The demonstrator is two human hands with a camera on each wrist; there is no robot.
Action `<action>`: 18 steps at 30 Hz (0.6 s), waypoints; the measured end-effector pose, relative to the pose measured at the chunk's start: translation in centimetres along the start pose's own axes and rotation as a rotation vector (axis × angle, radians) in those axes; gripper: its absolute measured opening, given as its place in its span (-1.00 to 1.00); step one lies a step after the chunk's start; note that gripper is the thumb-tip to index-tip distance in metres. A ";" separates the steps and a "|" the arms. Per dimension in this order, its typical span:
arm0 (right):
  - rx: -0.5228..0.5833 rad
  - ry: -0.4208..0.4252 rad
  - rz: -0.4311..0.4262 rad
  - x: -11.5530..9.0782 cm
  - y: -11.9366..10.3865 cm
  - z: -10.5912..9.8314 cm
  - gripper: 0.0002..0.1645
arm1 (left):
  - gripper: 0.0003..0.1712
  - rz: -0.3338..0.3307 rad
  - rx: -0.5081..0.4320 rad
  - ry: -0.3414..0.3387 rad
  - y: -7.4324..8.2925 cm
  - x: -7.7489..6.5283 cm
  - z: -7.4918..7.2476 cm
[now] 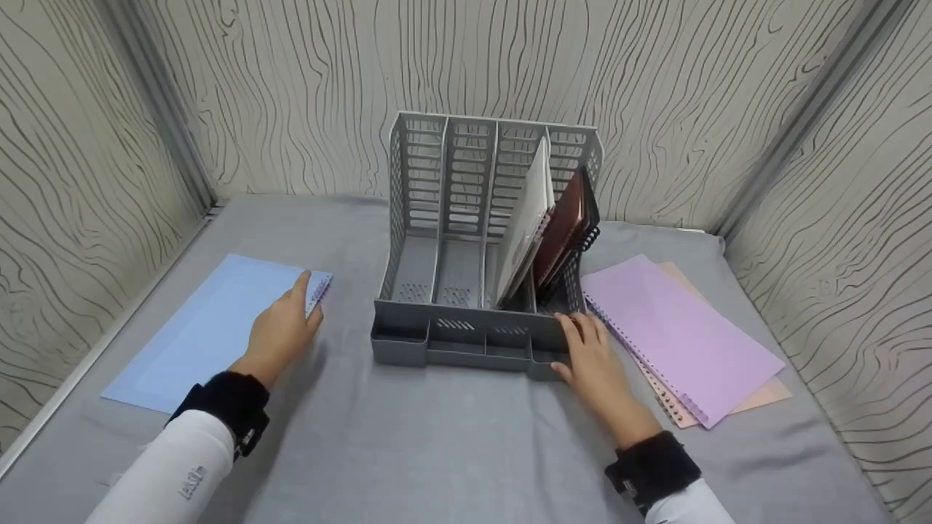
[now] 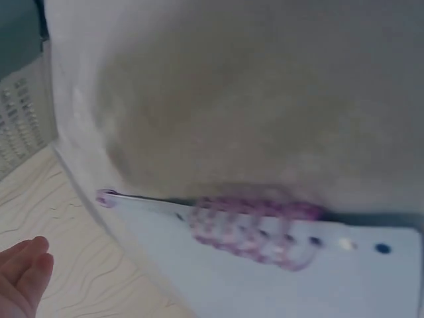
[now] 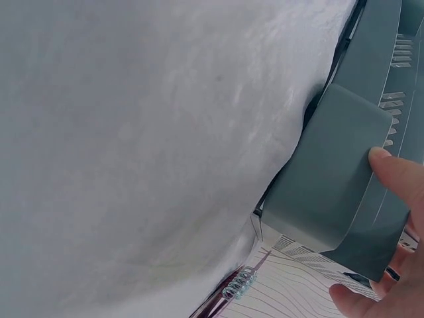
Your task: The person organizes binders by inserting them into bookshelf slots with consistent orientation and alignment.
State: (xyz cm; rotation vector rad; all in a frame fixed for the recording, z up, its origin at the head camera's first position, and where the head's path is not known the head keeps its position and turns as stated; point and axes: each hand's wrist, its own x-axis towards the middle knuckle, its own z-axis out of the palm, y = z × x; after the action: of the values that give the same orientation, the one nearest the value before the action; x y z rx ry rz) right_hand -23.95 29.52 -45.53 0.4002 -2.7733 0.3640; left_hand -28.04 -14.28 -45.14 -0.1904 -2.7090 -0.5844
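Observation:
My left hand (image 1: 280, 331) is over the spiral-bound edge of a blue notebook (image 1: 196, 320) lying on the left, index finger stretched along that edge. In the left wrist view, its fingertips (image 2: 33, 265) show at the lower left, apart from the notebook's purple coil (image 2: 255, 228). A grey file organizer (image 1: 473, 327) with upright slots stands in the middle. My right hand (image 1: 593, 364) grips its front right corner, fingers over the front panel and thumb at the small tray. In the right wrist view, the thumb (image 3: 391, 165) touches the tray's edge.
A white notebook (image 1: 526, 218) and a dark red one (image 1: 561, 233) lean in the organizer's right-hand slots, a black-coiled one beside them. Right of it, a purple notebook (image 1: 677, 327) lies over a peach notebook (image 1: 772, 393). Patterned panels (image 1: 306, 94) enclose the grey cloth-covered table (image 1: 437, 451).

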 end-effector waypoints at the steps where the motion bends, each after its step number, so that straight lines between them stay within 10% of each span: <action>1: -0.001 0.002 -0.004 0.0 0.0 0.0 -0.09 | -0.34 -0.012 0.009 -0.014 -0.3 -0.1 0.1; 18: 0.004 0.007 -0.007 0.0 0.0 -0.1 -0.08 | -0.19 -0.235 0.124 -0.329 -4.0 -2.1 0.8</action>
State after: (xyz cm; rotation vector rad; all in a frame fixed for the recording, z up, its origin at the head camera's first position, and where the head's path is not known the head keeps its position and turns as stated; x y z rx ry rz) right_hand -23.96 29.58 -45.40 0.4083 -2.7639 0.3694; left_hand -27.21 -17.70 -48.08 0.0729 -3.1028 -0.4812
